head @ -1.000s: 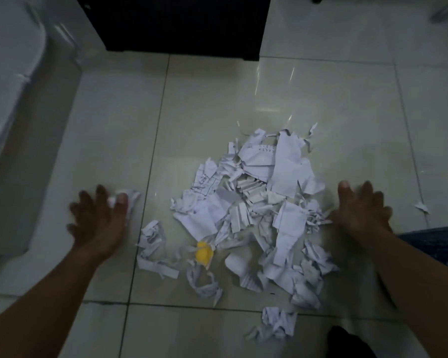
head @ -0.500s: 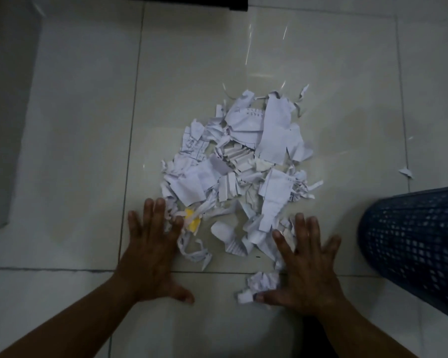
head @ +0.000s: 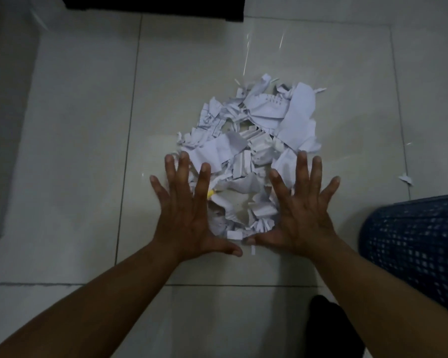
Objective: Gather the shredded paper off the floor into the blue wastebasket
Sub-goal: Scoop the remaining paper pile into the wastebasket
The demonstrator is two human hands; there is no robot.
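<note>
Shredded paper (head: 254, 151) heaped in one ragged white mound on the pale tiled floor (head: 75, 164), long axis running away from the body, one yellow scrap (head: 210, 193) at the near left edge. Flanked at its near end by both hands: left hand (head: 189, 215) and right hand (head: 299, 215) spread flat, fingers splayed, gripping nothing, thumbs almost meeting behind the near edge. Equally close on both sides. Probably set for a squeeze inward. Blue wastebasket (head: 414, 244) just to the right (nearer the right hand). One stray scrap (head: 405, 179) well apart, right of the heap.
</note>
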